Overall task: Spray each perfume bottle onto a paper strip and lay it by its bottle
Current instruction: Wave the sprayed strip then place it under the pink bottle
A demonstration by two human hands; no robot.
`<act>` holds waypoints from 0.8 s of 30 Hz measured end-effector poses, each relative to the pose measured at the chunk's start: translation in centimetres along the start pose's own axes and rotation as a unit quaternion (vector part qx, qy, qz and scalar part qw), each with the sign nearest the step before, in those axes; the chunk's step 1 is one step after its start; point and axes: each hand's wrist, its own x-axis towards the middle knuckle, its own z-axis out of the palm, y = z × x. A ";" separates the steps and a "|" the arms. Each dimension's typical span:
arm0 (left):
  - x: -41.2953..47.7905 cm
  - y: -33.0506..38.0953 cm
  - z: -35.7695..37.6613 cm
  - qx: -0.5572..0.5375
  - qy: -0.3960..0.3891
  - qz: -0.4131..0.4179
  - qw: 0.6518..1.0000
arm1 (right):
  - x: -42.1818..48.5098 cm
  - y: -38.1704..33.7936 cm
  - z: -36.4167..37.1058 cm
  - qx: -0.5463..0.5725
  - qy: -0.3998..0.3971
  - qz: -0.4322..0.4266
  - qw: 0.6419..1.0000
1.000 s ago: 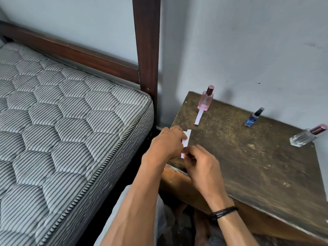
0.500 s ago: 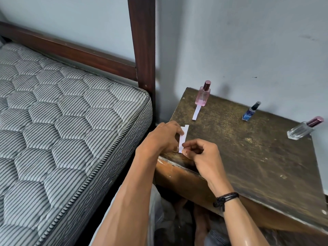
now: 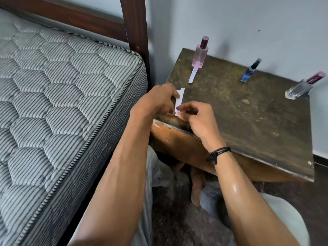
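Three perfume bottles stand along the back of a worn wooden table [image 3: 248, 121]: a pink bottle [image 3: 200, 55] at the left, a small blue bottle [image 3: 249, 72] in the middle, a clear bottle with a pink cap [image 3: 301, 86] at the right. One white paper strip [image 3: 193, 75] lies in front of the pink bottle. At the table's near left corner my left hand [image 3: 158, 100] and my right hand [image 3: 197, 118] both pinch a small stack of white paper strips [image 3: 180, 98], fingers at its lower end.
A striped quilted mattress [image 3: 62, 103] on a dark wooden bed frame fills the left, its post [image 3: 136, 32] rising beside the table. A pale wall stands behind the table. My legs and feet are on the dark floor under the table's front edge.
The view has shifted slightly and closed in. Both hands stay at the table's corner on the strips; my right fingers have worked at the lower end of the stack.
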 end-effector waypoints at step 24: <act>0.2 -0.4 0.1 0.000 0.003 0.004 1.000 | -1.4 -0.7 1.1 -0.162 0.029 -0.073 0.984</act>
